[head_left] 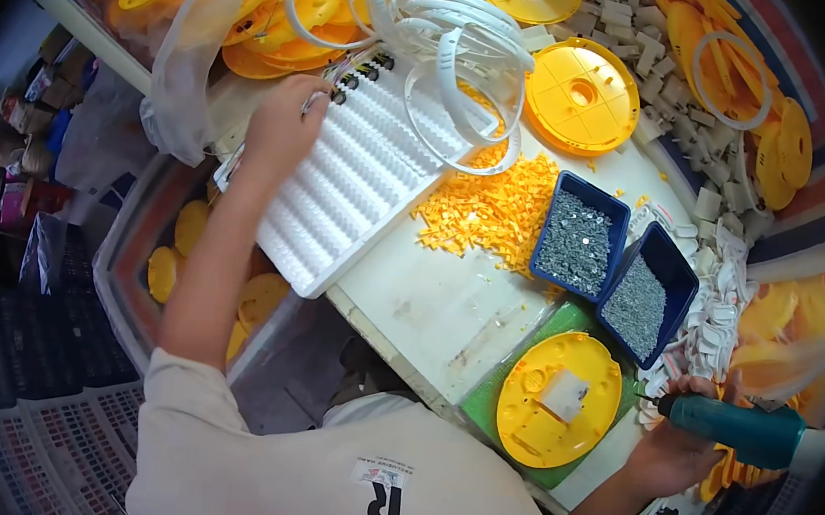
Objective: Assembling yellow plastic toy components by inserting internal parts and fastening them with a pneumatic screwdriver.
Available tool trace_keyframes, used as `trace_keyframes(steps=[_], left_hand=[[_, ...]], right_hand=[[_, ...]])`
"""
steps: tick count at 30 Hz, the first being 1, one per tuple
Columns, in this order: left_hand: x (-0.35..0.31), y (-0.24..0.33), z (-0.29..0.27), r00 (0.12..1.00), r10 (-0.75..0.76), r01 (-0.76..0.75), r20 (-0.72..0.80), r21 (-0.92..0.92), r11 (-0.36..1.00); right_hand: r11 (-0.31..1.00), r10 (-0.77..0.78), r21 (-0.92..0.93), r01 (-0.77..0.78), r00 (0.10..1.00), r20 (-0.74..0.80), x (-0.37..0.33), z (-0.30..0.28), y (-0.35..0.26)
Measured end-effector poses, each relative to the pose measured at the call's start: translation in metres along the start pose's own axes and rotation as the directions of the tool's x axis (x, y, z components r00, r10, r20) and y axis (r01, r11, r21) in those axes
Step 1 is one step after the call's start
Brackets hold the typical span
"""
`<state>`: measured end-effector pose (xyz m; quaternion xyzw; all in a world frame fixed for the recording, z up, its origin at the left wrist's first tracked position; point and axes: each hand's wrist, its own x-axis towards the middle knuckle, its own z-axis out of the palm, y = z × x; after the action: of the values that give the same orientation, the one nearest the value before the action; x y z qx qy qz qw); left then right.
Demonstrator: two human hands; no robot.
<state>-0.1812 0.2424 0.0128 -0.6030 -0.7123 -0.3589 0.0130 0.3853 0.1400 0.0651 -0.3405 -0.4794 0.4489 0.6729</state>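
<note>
My left hand is at the far left edge of a white ridged foam tray. Its fingers are pinched around something small and pale that I cannot make out, beside a row of small black parts with wires. On the right, my right hand grips a teal electric screwdriver, its bit pointing left. Left of that bit, a yellow round plastic housing lies on a green mat, with a white block set in its middle.
Two blue bins of small metal parts stand behind the mat, beside a heap of small yellow pieces. White rings overlap the tray's far end. Yellow discs, pale blocks and white pieces crowd the back and right.
</note>
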Motion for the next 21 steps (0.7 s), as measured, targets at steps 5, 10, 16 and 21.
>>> trace_keyframes(steps=[5, 10, 16, 21], left_hand=[[0.038, -0.031, 0.023, 0.975, 0.144, -0.176, 0.168, 0.193, 0.965], [0.074, -0.020, 0.058, 0.956, 0.213, -0.258, 0.202, 0.231, 0.938], [0.106, -0.006, 0.097, 0.974, 0.069, -0.135, 0.216, 0.305, 0.943], [0.115, -0.003, 0.111, 0.987, -0.109, 0.043, 0.120, 0.452, 0.891]], right_hand=[[0.999, 0.011, -0.047, -0.017, 0.991, -0.135, -0.024, -0.022, 0.020], [0.949, -0.177, -0.286, 0.133, 0.975, -0.136, -0.051, -0.054, 0.030], [0.923, -0.047, -0.382, -0.051, 0.969, -0.242, -0.056, -0.043, 0.016], [0.906, -0.019, -0.414, -0.091, 0.967, -0.253, -0.061, -0.038, 0.012]])
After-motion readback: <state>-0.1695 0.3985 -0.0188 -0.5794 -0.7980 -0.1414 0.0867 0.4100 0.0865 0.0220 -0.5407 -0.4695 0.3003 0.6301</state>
